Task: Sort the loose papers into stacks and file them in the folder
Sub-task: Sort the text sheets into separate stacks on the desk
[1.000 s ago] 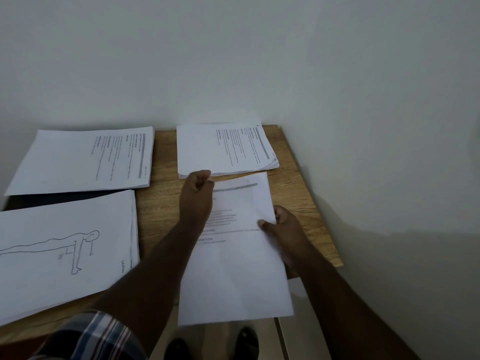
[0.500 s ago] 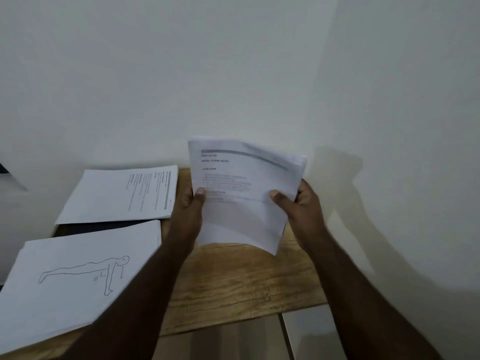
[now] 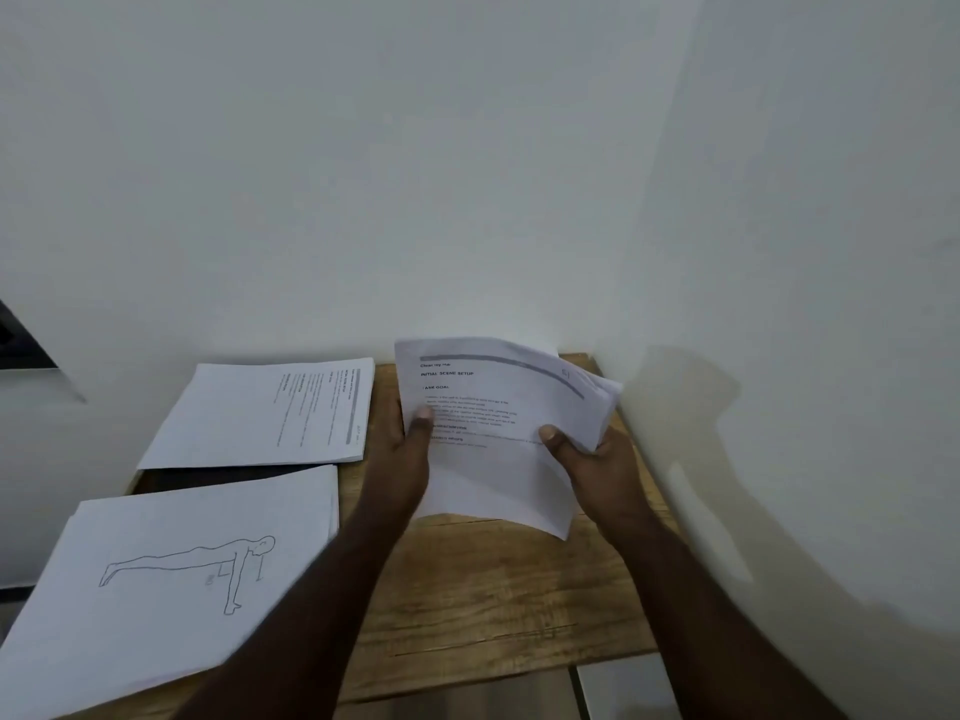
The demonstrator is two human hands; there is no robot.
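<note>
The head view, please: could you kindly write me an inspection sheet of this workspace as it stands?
Surface: wooden table, set in a wall corner.
Job's things: held stack of text sheets, raised off the table; text stack at back left; push-up drawing stack at front left; dark item, perhaps the folder, between and under them.
Clutter: nothing seen.
Grippers: left hand and right hand grip the held stack's sides.
Cables: nothing seen.
Surroundings: white walls.
</note>
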